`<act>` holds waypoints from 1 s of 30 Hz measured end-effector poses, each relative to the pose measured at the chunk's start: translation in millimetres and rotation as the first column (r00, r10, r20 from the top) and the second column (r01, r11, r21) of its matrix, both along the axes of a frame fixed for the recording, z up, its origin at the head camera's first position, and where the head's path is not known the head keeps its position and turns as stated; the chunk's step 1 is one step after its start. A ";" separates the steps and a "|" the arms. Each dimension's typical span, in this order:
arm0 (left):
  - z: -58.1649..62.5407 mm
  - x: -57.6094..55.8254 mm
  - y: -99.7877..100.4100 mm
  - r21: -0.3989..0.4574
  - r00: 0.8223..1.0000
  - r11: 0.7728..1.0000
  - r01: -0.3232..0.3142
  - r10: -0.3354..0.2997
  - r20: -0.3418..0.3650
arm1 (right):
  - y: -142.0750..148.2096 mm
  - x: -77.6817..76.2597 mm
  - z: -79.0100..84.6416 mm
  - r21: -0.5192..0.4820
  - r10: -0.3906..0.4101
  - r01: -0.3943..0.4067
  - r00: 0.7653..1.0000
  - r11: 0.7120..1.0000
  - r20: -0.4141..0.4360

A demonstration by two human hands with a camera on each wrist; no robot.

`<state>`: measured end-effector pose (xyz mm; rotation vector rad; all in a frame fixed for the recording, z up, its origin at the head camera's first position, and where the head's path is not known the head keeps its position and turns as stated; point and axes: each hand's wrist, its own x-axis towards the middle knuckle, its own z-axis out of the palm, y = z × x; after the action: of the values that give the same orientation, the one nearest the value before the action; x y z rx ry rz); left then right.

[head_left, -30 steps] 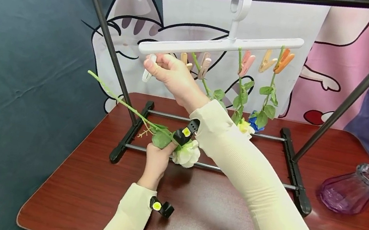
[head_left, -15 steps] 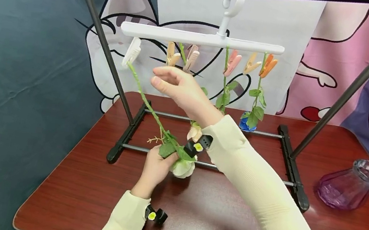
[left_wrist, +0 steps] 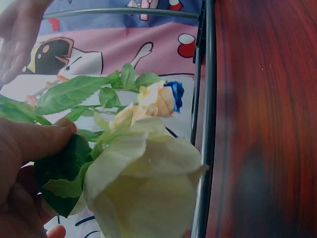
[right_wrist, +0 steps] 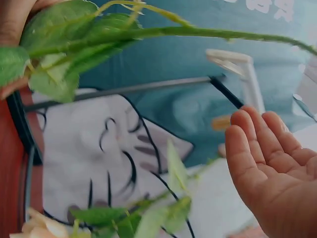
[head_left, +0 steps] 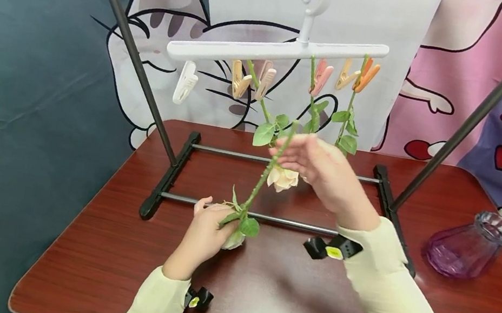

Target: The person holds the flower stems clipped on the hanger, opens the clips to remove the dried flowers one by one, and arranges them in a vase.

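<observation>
My left hand [head_left: 209,232] pinches an artificial white rose [left_wrist: 148,183] just behind its bloom, among the leaves. The bloom points down over the table and its green stem [head_left: 260,182] slants up to the right. My right hand [head_left: 322,173] is raised near the stem's cut end, which overlaps its fingers in the head view. In the right wrist view those fingers [right_wrist: 262,144] are extended and hold nothing. A white clothespin [head_left: 186,83] hangs without a flower from the left end of the white hanger [head_left: 248,52].
More pins hang along the hanger; a pink clothespin [head_left: 321,77] and an orange clothespin [head_left: 367,76] grip upside-down flowers. A cream rose [head_left: 283,179] hangs behind the right hand. The black rack [head_left: 168,182] frames the space. A purple glass vase [head_left: 468,245] stands at right.
My right hand has let go of the white clothespin and moved right and down. The rose's stem has swung from pointing left to pointing up and right in my left hand.
</observation>
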<state>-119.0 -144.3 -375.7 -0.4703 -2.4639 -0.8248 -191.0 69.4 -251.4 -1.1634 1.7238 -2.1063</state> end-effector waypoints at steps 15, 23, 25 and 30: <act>6.2 11.2 -4.7 -0.369 0.978 0.923 -0.112 0.036 -0.207 | 105.9 50.6 -18.5 0.282 -0.415 0.531 0.827 0.799 -0.379; 6.6 13.2 3.0 -0.431 0.939 0.888 -0.163 0.006 -0.343 | 95.7 62.9 -56.7 0.336 -0.195 0.781 0.495 0.526 -0.847; 7.3 13.5 5.3 -0.437 0.929 0.883 -0.171 -0.003 -0.369 | 91.8 63.1 -66.5 0.297 -0.163 0.794 0.439 0.531 -0.883; 7.1 13.5 11.9 -0.444 0.903 0.877 -0.184 -0.027 -0.428 | 82.9 65.5 -84.8 0.275 -0.088 0.795 0.378 0.540 -0.922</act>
<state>-105.5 -132.4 -368.7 -0.6355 -2.2298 -0.0434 -125.6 152.2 -336.2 -1.5972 3.2760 -0.5735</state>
